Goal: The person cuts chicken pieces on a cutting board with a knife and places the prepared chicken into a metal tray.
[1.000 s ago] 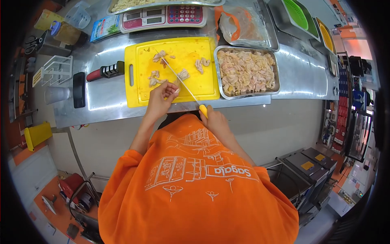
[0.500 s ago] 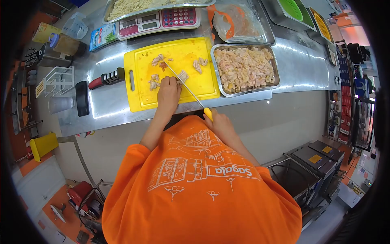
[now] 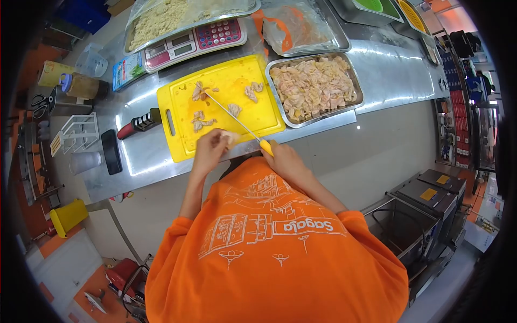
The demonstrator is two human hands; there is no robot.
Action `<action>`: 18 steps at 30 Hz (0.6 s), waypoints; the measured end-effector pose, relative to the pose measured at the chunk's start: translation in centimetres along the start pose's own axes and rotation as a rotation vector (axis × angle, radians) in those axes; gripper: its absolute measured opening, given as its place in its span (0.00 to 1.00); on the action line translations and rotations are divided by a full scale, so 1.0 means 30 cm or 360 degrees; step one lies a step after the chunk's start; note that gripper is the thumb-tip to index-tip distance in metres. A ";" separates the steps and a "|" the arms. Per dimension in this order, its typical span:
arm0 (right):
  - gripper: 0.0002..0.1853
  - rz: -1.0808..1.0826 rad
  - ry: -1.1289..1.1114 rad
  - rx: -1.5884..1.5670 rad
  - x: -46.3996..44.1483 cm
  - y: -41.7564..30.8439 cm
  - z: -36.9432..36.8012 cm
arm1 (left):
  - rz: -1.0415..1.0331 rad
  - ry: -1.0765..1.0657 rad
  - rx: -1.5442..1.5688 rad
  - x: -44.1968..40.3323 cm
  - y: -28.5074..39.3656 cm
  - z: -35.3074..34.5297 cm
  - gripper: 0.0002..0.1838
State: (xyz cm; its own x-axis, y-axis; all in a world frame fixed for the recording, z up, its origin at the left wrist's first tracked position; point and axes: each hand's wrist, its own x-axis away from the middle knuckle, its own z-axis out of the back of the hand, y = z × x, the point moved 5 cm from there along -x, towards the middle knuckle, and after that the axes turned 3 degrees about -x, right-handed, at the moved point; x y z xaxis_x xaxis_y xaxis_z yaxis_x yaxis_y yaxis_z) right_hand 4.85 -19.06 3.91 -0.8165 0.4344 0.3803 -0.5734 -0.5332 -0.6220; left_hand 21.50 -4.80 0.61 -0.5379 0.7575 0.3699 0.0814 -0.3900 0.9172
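Between the fingertips of my left hand (image 3: pixel 210 151) is a small pale piece of meat (image 3: pixel 229 138), just above the near edge of the yellow cutting board (image 3: pixel 180 144). My right hand (image 3: pixel 281 158) grips the yellow handle of a knife (image 3: pixel 266 146), whose thin blade points up and left across the board. Several small meat pieces lie on the board: one near the blade's tip (image 3: pixel 198 91), one beside the blade (image 3: pixel 235 110), one at the left (image 3: pixel 200 123) and one at the right (image 3: pixel 252 90).
A metal tray of cut meat (image 3: pixel 315 89) stands right of the board. Behind are a scale (image 3: pixel 196 44), a tray of pale crumbly food (image 3: pixel 161 20) and a plastic bag (image 3: pixel 296 29). A knife sharpener (image 3: pixel 140 124) and black phone-like object (image 3: pixel 112 152) lie left.
My left hand has lifted off the board, now with a pale piece in its fingertips. The whole view has turned slightly. The knife still lies across the board in my right hand.
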 end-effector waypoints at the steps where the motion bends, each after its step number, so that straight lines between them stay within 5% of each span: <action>1: 0.20 0.0003 0.0007 -0.0002 0.017 0.020 0.011 | -0.0099 0.0237 -0.0060 -0.003 0.023 0.041 0.09; 4: 0.19 0.0069 -0.0065 -0.0262 0.066 0.073 0.046 | -0.0191 0.0454 -0.0230 -0.057 0.093 0.073 0.11; 7: 0.17 0.0114 0.0115 -0.0482 0.097 0.071 0.120 | -0.0593 0.0561 -0.1393 -0.106 0.220 -0.010 0.20; 12: 0.15 -0.0009 0.0512 -0.0604 0.095 0.100 0.227 | -0.0512 0.0352 -0.1421 -0.276 0.178 -0.035 0.18; 18: 0.15 -0.0317 0.0542 -0.0704 0.134 0.180 0.256 | -0.0725 0.0311 -0.1389 -0.339 0.328 -0.133 0.14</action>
State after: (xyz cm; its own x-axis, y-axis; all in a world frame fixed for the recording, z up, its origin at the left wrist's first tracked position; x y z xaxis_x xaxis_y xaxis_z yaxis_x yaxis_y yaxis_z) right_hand -2.04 -25.76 7.33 -0.5866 0.7425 0.3234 -0.5712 -0.0962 -0.8152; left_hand 24.41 -18.42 5.28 -0.4992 0.8616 -0.0918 -0.7683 -0.3911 0.5068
